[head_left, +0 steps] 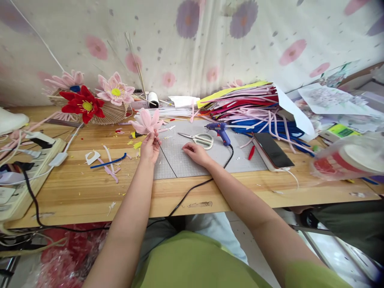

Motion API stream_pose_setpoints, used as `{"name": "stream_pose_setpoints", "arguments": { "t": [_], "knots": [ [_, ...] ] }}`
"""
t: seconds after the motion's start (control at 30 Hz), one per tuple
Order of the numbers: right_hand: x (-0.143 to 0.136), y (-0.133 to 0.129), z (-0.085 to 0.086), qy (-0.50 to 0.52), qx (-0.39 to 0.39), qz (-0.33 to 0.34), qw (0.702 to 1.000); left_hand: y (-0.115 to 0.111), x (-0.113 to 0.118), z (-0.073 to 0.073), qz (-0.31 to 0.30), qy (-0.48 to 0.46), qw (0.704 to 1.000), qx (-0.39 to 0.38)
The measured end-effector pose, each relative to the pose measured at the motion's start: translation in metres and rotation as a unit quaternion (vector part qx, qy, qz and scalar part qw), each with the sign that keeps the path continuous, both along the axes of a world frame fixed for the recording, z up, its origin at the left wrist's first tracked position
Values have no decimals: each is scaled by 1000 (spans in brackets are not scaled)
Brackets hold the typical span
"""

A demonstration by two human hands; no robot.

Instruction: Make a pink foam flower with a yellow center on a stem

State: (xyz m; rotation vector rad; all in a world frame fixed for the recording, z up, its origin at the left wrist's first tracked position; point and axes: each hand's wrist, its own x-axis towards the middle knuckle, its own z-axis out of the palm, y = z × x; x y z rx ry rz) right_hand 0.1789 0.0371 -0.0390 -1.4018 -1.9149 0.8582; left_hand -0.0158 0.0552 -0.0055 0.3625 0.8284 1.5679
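Note:
My left hand point(151, 147) is closed around the stem of a pink fuzzy flower point(146, 121), its petals facing up and away from me. A thin dark stem point(168, 163) runs from the fingers down to the right over the grey cutting mat point(180, 173). My right hand point(195, 153) rests on the mat with loosely bent fingers and nothing visible in it. Just beyond it lie scissors point(201, 140) with pale handles. A blue glue gun point(221, 132) lies to the right of the scissors.
Bundled pipe cleaners point(246, 105) lie along the back. At the right are a phone point(273, 149) and a bagged cup point(345, 160). A red flower point(84, 105) and a power strip point(45, 164) are at the left. The black cord point(192, 189) crosses the table's front edge.

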Motion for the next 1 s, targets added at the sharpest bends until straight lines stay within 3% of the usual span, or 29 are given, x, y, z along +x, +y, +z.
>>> {"name": "stream_pose_setpoints", "arguments": {
  "t": [0.13,0.37,0.57,0.77,0.87,1.0],
  "knots": [
    [-3,3,1,-41,-8,1,999,0,-9,4,0,-32,999,0],
    [-1,3,-4,-36,17,6,999,0,-15,0,13,31,999,1],
    [3,1,-5,2,11,12,1000,-1,-11,-3,-10,66,998,-6],
    [1,-1,-7,71,-18,-3,997,-1,-11,3,5,8,1000,-7],
    [4,-4,9,40,41,-20,998,-1,-12,4,6,-31,1000,3],
    [25,0,58,10,152,-55,987,3,-16,-1,-10,-43,999,32]
  ]
}}
